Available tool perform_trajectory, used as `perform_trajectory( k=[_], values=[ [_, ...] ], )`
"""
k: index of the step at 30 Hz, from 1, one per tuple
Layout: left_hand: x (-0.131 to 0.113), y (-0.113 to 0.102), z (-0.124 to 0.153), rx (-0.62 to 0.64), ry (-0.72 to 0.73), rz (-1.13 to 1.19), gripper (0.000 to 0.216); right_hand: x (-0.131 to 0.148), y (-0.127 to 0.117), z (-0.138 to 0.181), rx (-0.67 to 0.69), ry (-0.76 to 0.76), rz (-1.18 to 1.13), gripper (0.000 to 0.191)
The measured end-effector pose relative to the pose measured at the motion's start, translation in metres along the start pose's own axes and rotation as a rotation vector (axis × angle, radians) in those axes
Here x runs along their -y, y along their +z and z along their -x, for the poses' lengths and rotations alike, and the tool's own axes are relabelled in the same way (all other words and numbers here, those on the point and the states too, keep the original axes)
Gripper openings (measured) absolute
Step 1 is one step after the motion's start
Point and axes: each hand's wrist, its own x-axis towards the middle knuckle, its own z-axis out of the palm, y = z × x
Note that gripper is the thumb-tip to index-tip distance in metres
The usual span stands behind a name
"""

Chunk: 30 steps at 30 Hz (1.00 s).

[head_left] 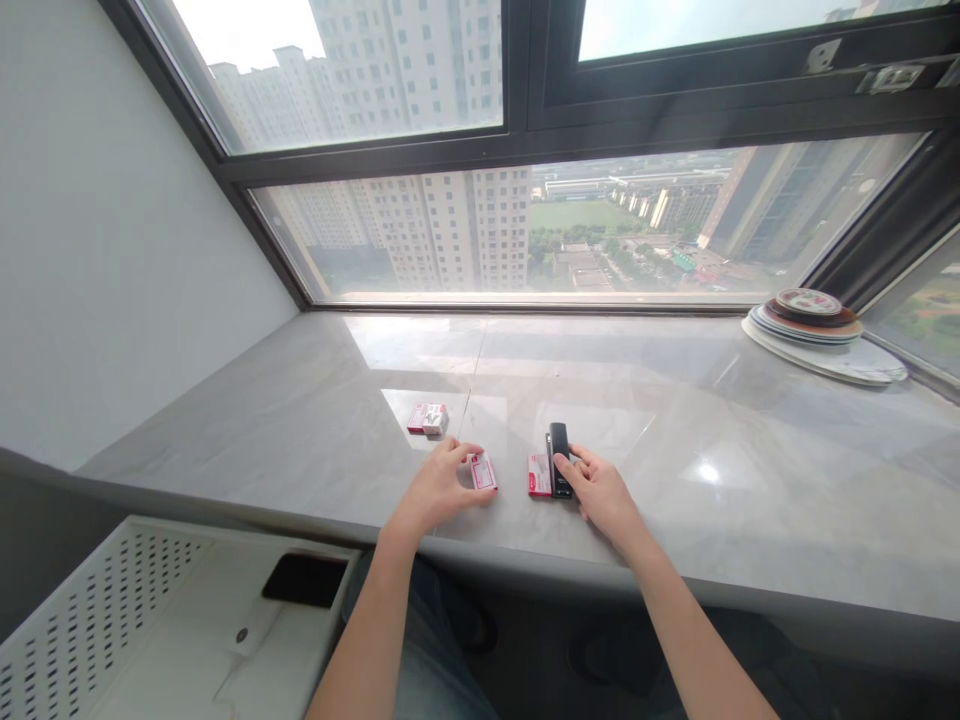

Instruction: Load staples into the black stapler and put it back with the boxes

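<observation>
My left hand rests on the marble sill with its fingers curled round a small red-and-white staple box. My right hand lies beside a black stapler, thumb and fingertips touching its side. A second small red box sits flat against the stapler's left side. Farther back, a third red-and-white box lies alone on the sill.
The grey marble window sill runs wide under a large window. A stack of plates stands at the far right. Below the sill's front edge on the left is a white perforated cabinet with a dark phone on it.
</observation>
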Motion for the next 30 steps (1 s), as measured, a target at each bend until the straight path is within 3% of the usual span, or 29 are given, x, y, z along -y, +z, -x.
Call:
perform_trajectory(
  k=[2,6,11,14,16,18,21,22,25,30],
  values=[
    [-0.020,0.012,-0.013,-0.024,0.116,0.033,0.054,0.000,0.000,0.000,0.005,-0.005,0.010,0.073],
    [-0.050,0.038,-0.034,0.110,0.290,0.011,0.051,0.000,-0.001,0.000,0.017,-0.027,0.029,0.073],
    [-0.055,0.056,-0.038,0.160,0.345,0.009,0.058,-0.002,-0.001,0.003,0.009,-0.031,0.065,0.070],
    [-0.050,0.053,-0.036,0.152,0.365,0.065,0.067,-0.002,0.000,0.005,-0.013,-0.034,0.073,0.069],
    [-0.039,0.040,-0.040,0.070,0.360,0.116,0.064,-0.001,0.001,0.006,-0.032,-0.036,0.069,0.070],
    [-0.016,0.016,-0.050,-0.105,0.277,0.139,0.046,0.000,0.001,0.006,-0.046,-0.037,0.063,0.070],
    [0.035,-0.027,-0.068,-0.342,-0.014,0.057,0.045,0.002,0.001,0.008,-0.050,-0.040,0.060,0.070],
    [0.053,-0.039,-0.072,-0.320,-0.105,0.005,0.046,0.002,0.001,0.008,-0.047,-0.041,0.059,0.069],
    [0.096,-0.061,-0.068,-0.242,-0.179,-0.027,0.044,0.002,0.000,0.008,-0.040,-0.032,0.058,0.070],
    [0.120,-0.060,-0.025,-0.153,-0.146,-0.050,0.056,0.002,0.000,0.007,-0.028,-0.018,0.070,0.070]
  ],
)
